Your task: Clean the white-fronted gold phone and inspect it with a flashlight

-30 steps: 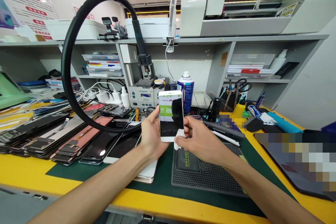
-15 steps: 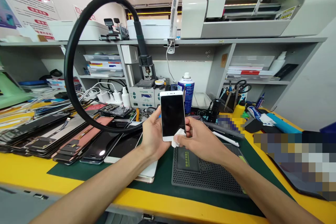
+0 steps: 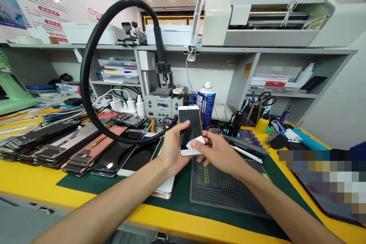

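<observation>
A white-framed smartphone with a dark screen is held up over the bench, facing me. My left hand wraps its left side and lower back, the thumb lying over the screen's left edge. My right hand is closed on a white crumpled tissue, its thumb pressing the tissue to the lower part of the screen. Some of the right fingers sit by the phone's right edge. Below the right hand lies a black honeycomb-textured work mat.
Several phones and screens lie stacked to the left. A thick black hose loops up from a grey hot-air station. Behind the phone stand a blue spray can and, further right, a tool holder with scissors.
The tissue has moved from the phone's bottom right corner onto the lower screen. My left thumb now reaches over the glass. The camera view has shifted slightly.
</observation>
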`<state>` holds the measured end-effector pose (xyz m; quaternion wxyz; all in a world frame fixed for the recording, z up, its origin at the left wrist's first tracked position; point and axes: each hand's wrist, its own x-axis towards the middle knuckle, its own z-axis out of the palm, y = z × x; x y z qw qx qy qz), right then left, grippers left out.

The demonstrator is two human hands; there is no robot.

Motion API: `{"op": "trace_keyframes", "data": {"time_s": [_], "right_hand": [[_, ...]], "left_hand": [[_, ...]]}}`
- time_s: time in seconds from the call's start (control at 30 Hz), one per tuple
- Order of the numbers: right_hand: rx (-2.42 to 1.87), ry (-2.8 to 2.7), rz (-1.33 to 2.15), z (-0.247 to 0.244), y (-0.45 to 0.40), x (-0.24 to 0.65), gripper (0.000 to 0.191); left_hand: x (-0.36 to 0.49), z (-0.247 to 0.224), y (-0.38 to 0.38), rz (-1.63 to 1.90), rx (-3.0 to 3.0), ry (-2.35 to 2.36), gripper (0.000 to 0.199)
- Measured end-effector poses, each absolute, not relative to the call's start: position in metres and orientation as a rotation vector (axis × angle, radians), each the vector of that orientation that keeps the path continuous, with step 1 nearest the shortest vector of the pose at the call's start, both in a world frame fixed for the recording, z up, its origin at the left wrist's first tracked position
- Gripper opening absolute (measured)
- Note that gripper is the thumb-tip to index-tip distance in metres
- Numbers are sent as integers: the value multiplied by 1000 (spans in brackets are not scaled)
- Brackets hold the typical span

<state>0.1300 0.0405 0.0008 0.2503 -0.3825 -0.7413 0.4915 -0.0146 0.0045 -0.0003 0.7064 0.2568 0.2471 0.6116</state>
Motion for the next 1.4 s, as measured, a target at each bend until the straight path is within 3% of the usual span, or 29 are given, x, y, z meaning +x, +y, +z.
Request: {"op": "trace_keyframes", "data": {"time_s": [0.17,0.3,0.6,0.93,1.1,1.4], "right_hand": [[-1036,-1926,1486,2,42,133,42],[-1028,-1865,1583,5,42,134,47],[-974,-1827,1694,11,42,138,39],[-931,-1921,1678,17,48,145,47],[-961,-1999,1591,15,50,145,42],[-842,-2026,1601,11,49,145,38]], "left_hand": [[-14,-3,7,1362,543,628,13],[-14,-3,8,1366,541,635,15],[-10,-3,8,1418,613,694,20],[-9,-1,5,1367,681,673,25],[-13,3,2,1331,627,588,17],[-16,8,-2,1415,508,549,51]]}}
